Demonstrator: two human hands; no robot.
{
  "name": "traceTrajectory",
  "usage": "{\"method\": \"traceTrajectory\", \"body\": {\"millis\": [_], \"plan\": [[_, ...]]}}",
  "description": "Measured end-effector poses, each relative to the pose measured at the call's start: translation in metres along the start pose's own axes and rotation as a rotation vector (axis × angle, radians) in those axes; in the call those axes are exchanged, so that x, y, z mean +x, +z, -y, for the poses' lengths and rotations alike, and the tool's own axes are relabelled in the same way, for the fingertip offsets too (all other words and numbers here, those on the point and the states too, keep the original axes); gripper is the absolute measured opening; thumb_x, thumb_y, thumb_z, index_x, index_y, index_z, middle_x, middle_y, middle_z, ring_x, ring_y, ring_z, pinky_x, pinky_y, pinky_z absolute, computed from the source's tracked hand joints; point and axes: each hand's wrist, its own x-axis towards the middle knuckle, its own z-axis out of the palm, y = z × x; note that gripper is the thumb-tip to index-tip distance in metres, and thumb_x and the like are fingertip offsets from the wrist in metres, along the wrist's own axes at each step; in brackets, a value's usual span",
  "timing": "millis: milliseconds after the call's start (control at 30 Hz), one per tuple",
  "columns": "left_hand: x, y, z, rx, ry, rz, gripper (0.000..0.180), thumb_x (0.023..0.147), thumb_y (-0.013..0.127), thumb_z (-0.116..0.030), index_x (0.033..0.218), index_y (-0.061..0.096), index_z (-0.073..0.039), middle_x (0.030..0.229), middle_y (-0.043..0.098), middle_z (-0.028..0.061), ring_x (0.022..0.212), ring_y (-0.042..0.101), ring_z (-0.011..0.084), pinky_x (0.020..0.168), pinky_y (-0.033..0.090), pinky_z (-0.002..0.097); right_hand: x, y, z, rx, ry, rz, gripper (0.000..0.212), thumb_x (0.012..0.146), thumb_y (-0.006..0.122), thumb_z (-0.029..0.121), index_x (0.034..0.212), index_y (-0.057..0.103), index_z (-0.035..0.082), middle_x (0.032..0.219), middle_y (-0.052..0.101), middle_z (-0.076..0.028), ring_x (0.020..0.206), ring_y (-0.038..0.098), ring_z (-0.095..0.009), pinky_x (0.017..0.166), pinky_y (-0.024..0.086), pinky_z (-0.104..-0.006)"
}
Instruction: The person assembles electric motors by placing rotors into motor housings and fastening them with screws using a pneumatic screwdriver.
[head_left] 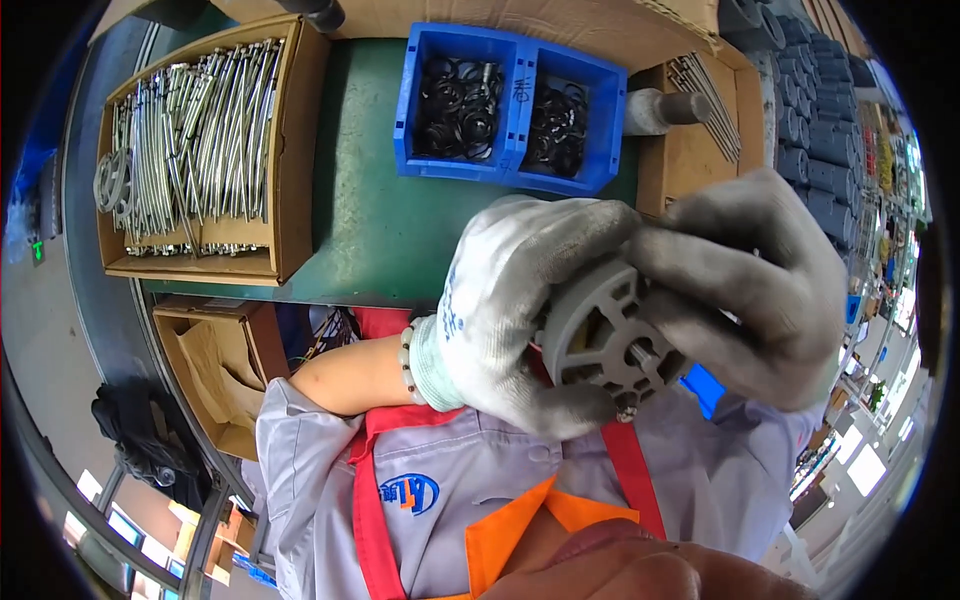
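My left hand [530, 310], in a white and grey work glove, wraps round a grey electric motor [590, 340]. Its slotted round end face, with a short shaft at the centre, is turned to the right and toward me. A small metal bolt end [626, 411] shows at the lower rim. Over the right side of that face is my right hand [755, 290], gloved and partly blurred. Its fingers are bent and pressed together close against the motor; whatever they pinch is hidden.
Behind the hands, a blue two-part bin [515, 100] of black rings stands on the green tabletop [365, 200]. A cardboard box [290, 150] of long bolts lies at left. Another box [700, 170] with thin rods is at right, near stacked grey cylindrical housings [830, 150].
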Motion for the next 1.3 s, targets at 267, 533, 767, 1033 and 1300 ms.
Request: {"method": "traceTrajectory", "body": {"millis": [267, 533, 767, 1033, 1300], "plan": [[-0.002, 0.001, 0.021, 0.036, 0.346, -0.332, 0.086, 0.048, 0.083, -0.03, 0.118, 0.05, 0.008, 0.091, 0.062, 0.0235, 0.075, 0.064, 0.0409, 0.066, 0.052, 0.0454, 0.014, 0.012, -0.009, 0.135, 0.114, 0.162, 0.029, 0.076, 0.076, 0.019, 0.096, 0.061, 0.004, 0.088, 0.055, -0.01, 0.071, 0.053, -0.016, 0.059, 0.041, -0.03], [-0.003, -0.016, 0.034, -0.035, 0.277, -0.053, 0.104, 0.068, 0.077, -0.065, 0.128, 0.046, 0.014, 0.112, 0.06, 0.0344, 0.098, 0.066, 0.0417, 0.086, 0.053, 0.0484, -0.004, 0.003, -0.011, -0.03, 0.056, 0.251, 0.037, 0.084, 0.071, 0.037, 0.102, 0.059, 0.007, 0.09, 0.051, -0.007, 0.074, 0.048, -0.015, 0.066, 0.037, -0.033], [-0.011, -0.012, 0.038, -0.067, 0.266, -0.074, 0.104, 0.069, 0.076, -0.065, 0.127, 0.047, 0.016, 0.113, 0.06, 0.0348, 0.103, 0.065, 0.0409, 0.092, 0.05, 0.0503, 0.0, 0.007, -0.025, 0.07, -0.001, 0.258, 0.038, 0.081, 0.072, 0.038, 0.102, 0.06, 0.008, 0.089, 0.052, -0.006, 0.075, 0.05, -0.016, 0.065, 0.038, -0.0337], [-0.003, -0.004, 0.035, 0.049, 0.371, -0.201, 0.102, 0.069, 0.072, -0.069, 0.122, 0.051, 0.017, 0.108, 0.061, 0.035, 0.1, 0.065, 0.0426, 0.088, 0.051, 0.0504, -0.004, 0.003, -0.014, 0.021, 0.064, 0.259, 0.038, 0.08, 0.073, 0.035, 0.102, 0.06, 0.006, 0.09, 0.054, -0.007, 0.075, 0.051, -0.017, 0.063, 0.038, -0.0347], [-0.002, -0.023, 0.031, 0.054, 0.311, -0.031, 0.103, 0.07, 0.073, -0.067, 0.124, 0.049, 0.017, 0.112, 0.059, 0.0354, 0.103, 0.063, 0.0427, 0.09, 0.05, 0.0501, -0.017, 0.018, -0.015, 0.088, 0.101, 0.115, 0.038, 0.08, 0.073, 0.035, 0.101, 0.061, 0.006, 0.091, 0.054, -0.008, 0.074, 0.051, -0.018, 0.064, 0.038, -0.0353]]}}
